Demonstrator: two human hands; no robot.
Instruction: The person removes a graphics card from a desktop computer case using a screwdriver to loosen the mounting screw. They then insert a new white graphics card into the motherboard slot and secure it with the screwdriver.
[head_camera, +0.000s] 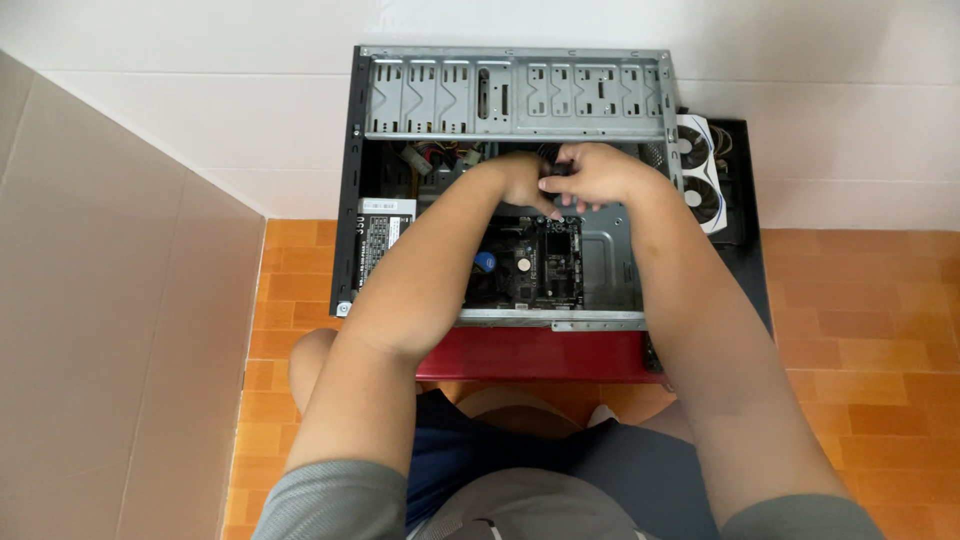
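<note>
Grey short sleeves, dark blue shorts, bare forearms and knees.

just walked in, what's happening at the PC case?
A seated person has both hands inside an open desktop computer case that lies on its side on a red stand. The left hand and right hand meet above the motherboard, fingers pinching something small and dark that I cannot identify. A power supply sits at the left of the case. A white two-fan graphics card lies outside, to the right, on a dark panel.
</note>
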